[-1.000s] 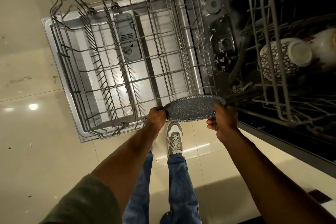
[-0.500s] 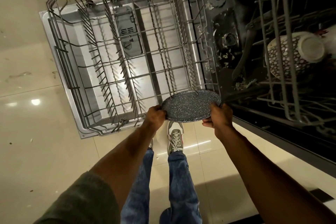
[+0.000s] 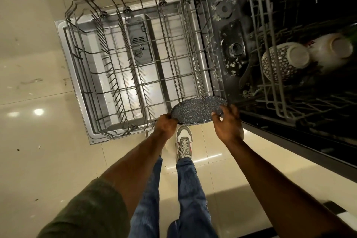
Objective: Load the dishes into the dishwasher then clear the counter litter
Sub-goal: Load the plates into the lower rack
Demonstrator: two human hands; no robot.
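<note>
The left hand (image 3: 166, 124) pinches the rim of the speckled plate (image 3: 199, 109), the right hand (image 3: 228, 124) only touches it with loosened fingers – so the plate, at the lower rack's (image 3: 135, 67) near corner, may slip and strike the wires.

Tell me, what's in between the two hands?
The speckled plate spans the gap in the head view. The left hand grips its near-left rim; the right hand is at its right rim, fingers loosening. Below shows a sneaker.
</note>
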